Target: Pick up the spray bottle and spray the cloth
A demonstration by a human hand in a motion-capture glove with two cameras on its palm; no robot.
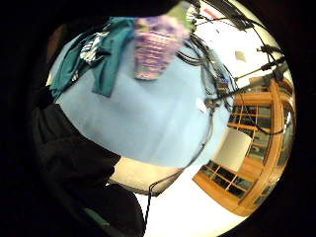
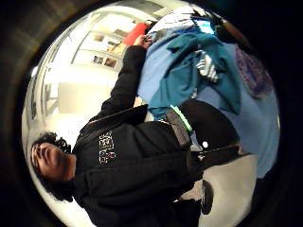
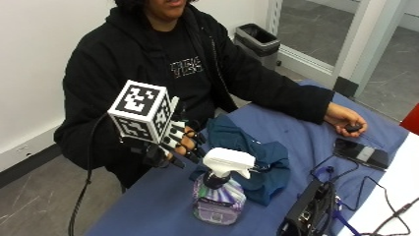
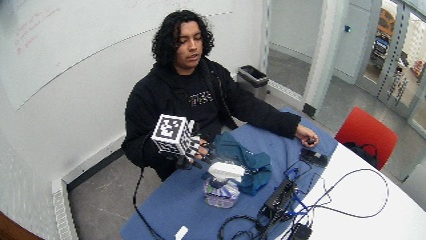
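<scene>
Just beside the raised right hand (image 3: 175,145), the spray bottle (image 3: 219,189) is standing upright on the blue table (image 3: 157,206), untouched; the fingers are hanging relaxed, gripping nothing. Wide outside view: the teal cloth (image 4: 245,161) is lying just beyond the bottle. Little-finger palm view: bottle and cloth are sitting side by side.

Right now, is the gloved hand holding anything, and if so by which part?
Nothing is held. The gloved right hand hovers beside the spray bottle, fingers loosely spread, apart from its white trigger head. The teal cloth lies untouched on the table.
</scene>
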